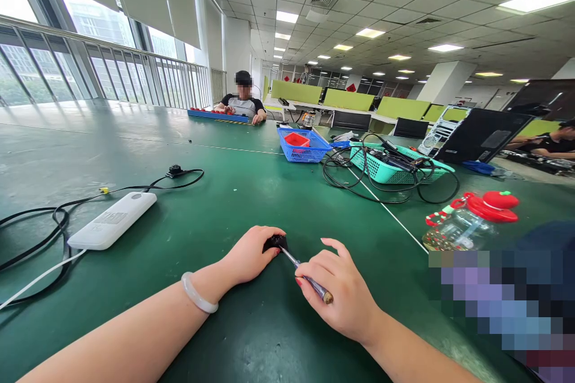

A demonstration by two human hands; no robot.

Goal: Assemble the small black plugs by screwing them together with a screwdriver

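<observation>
Near the middle of the green table (251, 191), my left hand (251, 254) pinches a small black part (275, 242) between thumb and fingers. A pale bangle (197, 294) circles that wrist. My right hand (335, 287) grips a screwdriver (314, 287) with a metal shaft and a brownish handle end. The screwdriver slants up and left, and its tip meets the black part. The fine detail of the part is too small and dark to make out.
A white power bank (112, 221) and black cables (58, 215) lie left. Farther back stand a blue basket (303, 152), a teal basket (381, 173) with coiled cables and a blue tray (218, 115) by a person. A red-lidded jar (469, 227) is right.
</observation>
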